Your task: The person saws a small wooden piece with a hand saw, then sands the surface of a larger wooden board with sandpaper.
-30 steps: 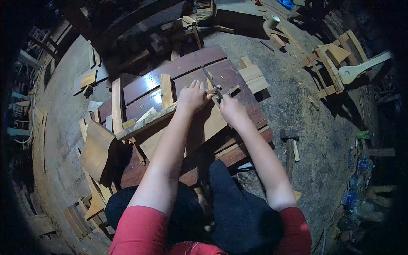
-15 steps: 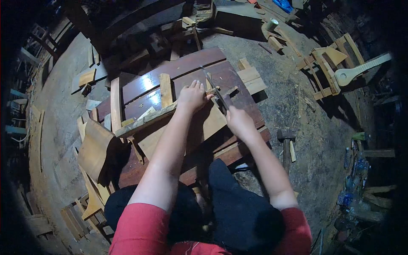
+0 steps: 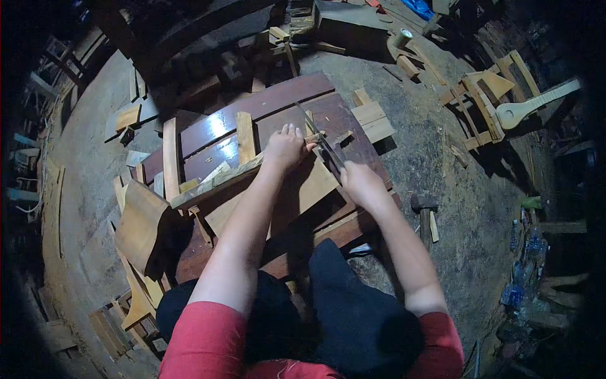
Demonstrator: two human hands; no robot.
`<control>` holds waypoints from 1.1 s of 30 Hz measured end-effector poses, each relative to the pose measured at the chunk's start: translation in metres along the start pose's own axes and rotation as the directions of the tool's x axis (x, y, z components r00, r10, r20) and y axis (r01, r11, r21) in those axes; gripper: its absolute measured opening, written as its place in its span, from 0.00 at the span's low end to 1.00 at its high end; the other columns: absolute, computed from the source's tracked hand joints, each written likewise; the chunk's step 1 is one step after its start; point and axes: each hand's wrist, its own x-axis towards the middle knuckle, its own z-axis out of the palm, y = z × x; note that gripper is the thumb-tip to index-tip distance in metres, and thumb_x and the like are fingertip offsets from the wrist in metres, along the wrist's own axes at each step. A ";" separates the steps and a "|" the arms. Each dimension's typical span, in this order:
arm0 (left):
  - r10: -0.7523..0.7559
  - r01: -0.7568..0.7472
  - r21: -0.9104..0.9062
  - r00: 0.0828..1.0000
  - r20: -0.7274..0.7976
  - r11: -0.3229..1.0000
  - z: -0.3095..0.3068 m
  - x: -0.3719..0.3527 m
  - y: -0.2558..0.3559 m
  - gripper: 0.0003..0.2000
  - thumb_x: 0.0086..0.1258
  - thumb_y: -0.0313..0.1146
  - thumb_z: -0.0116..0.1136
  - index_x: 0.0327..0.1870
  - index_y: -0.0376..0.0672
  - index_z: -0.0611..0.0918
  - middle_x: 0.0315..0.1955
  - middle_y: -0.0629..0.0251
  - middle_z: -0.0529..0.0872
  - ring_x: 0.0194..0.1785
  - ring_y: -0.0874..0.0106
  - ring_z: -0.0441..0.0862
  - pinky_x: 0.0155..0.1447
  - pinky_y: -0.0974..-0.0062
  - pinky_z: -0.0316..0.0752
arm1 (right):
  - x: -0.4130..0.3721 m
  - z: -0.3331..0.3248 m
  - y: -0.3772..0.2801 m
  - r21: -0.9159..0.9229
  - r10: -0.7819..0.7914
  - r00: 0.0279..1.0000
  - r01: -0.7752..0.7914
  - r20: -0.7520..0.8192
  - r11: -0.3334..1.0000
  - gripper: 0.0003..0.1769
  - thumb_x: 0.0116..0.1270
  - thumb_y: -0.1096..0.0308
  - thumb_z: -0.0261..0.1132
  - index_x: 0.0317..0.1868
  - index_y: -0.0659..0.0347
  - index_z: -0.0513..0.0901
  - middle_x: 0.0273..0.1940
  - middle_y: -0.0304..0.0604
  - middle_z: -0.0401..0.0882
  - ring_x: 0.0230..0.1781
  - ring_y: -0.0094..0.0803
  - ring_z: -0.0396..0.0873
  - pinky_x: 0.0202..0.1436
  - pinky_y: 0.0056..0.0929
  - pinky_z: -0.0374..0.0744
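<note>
Head view, person seated on the ground, knees in dark trousers, red sleeves at the bottom edge.

Left hand (image 3: 285, 148): laid on top of the wooden batten (image 3: 218, 180), near its right end. Fingers close together and bent over the far edge, pinning the batten down. Thumb hidden.

Right hand (image 3: 361, 183): closed in a fist round the handle of the hand saw (image 3: 319, 134). Individual fingers cannot be told apart, as only the back of the hand shows. The thin blade runs up and away from the fist and crosses the batten just right of the left fingertips.

Batten: long and pale, lying slantwise across the dark red wooden panel (image 3: 278, 98) (glossy, catching the light), low at the left and rising to the right. A pale plywood sheet (image 3: 309, 186) lies under it, beneath both wrists.

Around:
- A shorter slat (image 3: 245, 134) lies on the panel just left of the left hand.
- A curved wooden piece (image 3: 139, 221) sits off the panel's left corner.
- A hammer (image 3: 424, 211) lies on the dirt floor to the right, near the right forearm.
- A lute-shaped wooden blank (image 3: 536, 102) is at far right, well apart.
- Plastic bottles (image 3: 517, 294) are at the lower right.
</note>
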 end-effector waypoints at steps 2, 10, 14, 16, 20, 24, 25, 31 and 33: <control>0.018 -0.016 0.024 0.997 -0.080 1.000 0.012 -0.001 -0.002 0.25 0.60 0.53 0.44 0.36 0.32 0.75 0.41 0.50 0.77 0.49 0.61 0.74 0.46 0.69 0.72 | 0.018 0.006 -0.005 0.005 0.003 0.999 -0.002 -0.049 1.000 0.14 0.60 0.63 0.46 0.31 0.64 0.75 0.32 0.57 0.76 0.35 0.52 0.75 0.39 0.46 0.73; -0.082 0.085 -0.062 0.995 0.055 0.994 -0.002 -0.002 0.004 0.26 0.59 0.53 0.45 0.39 0.32 0.74 0.45 0.49 0.75 0.47 0.60 0.75 0.43 0.67 0.73 | 0.053 0.024 -0.011 0.067 0.011 0.999 -0.008 -0.048 0.998 0.14 0.59 0.63 0.46 0.34 0.64 0.73 0.33 0.59 0.76 0.36 0.53 0.75 0.40 0.47 0.72; -0.082 0.084 -0.069 0.996 0.027 0.994 0.001 -0.003 0.001 0.28 0.60 0.54 0.43 0.43 0.33 0.73 0.47 0.49 0.73 0.47 0.61 0.75 0.43 0.68 0.74 | 0.015 0.017 -0.003 0.050 0.060 0.997 -0.058 -0.038 0.997 0.14 0.61 0.61 0.46 0.33 0.64 0.71 0.29 0.61 0.75 0.33 0.56 0.74 0.38 0.49 0.71; -0.069 0.071 -0.055 0.997 0.031 0.996 0.000 -0.002 0.001 0.28 0.62 0.54 0.41 0.44 0.32 0.72 0.46 0.47 0.74 0.47 0.61 0.76 0.42 0.68 0.75 | -0.019 0.017 0.017 0.050 0.002 0.999 0.000 -0.042 0.999 0.14 0.61 0.61 0.46 0.31 0.64 0.71 0.28 0.62 0.74 0.32 0.58 0.73 0.37 0.50 0.70; -0.057 0.057 -0.020 0.998 -0.030 0.998 0.006 -0.005 0.001 0.27 0.62 0.54 0.41 0.43 0.32 0.73 0.46 0.47 0.74 0.46 0.61 0.76 0.42 0.68 0.74 | -0.054 0.003 0.020 0.030 0.050 0.999 -0.050 -0.015 0.998 0.14 0.61 0.61 0.45 0.32 0.62 0.71 0.27 0.60 0.75 0.30 0.56 0.74 0.36 0.49 0.72; -0.030 0.030 -0.011 0.997 -0.070 0.999 0.013 -0.005 0.002 0.28 0.59 0.55 0.44 0.41 0.31 0.74 0.42 0.48 0.76 0.46 0.61 0.76 0.43 0.68 0.74 | -0.015 0.002 0.007 -0.005 0.031 0.999 -0.031 0.014 1.000 0.14 0.61 0.61 0.45 0.33 0.62 0.73 0.29 0.60 0.76 0.32 0.55 0.75 0.37 0.48 0.73; -0.011 0.012 0.012 0.990 -0.142 1.000 0.015 -0.006 0.001 0.28 0.59 0.54 0.45 0.39 0.31 0.75 0.39 0.49 0.78 0.45 0.61 0.76 0.42 0.68 0.74 | 0.004 0.005 0.001 -0.015 0.031 1.000 -0.031 -0.002 0.999 0.15 0.61 0.61 0.46 0.34 0.62 0.74 0.29 0.60 0.76 0.33 0.54 0.75 0.38 0.47 0.73; -0.050 0.049 -0.068 0.999 -0.016 0.997 0.002 -0.003 0.002 0.26 0.59 0.53 0.45 0.39 0.33 0.74 0.43 0.47 0.76 0.45 0.60 0.77 0.42 0.67 0.74 | 0.059 0.020 -0.011 0.077 -0.021 1.000 0.022 -0.015 0.997 0.14 0.61 0.62 0.46 0.35 0.63 0.72 0.33 0.59 0.75 0.38 0.54 0.73 0.41 0.47 0.71; -0.075 0.075 -0.070 0.997 0.009 0.995 -0.002 -0.003 0.004 0.26 0.59 0.54 0.45 0.39 0.34 0.75 0.43 0.47 0.76 0.44 0.60 0.77 0.41 0.67 0.74 | 0.043 0.019 -0.012 0.074 0.049 0.998 -0.047 -0.034 0.996 0.14 0.61 0.62 0.46 0.34 0.63 0.72 0.33 0.60 0.75 0.37 0.54 0.73 0.41 0.48 0.71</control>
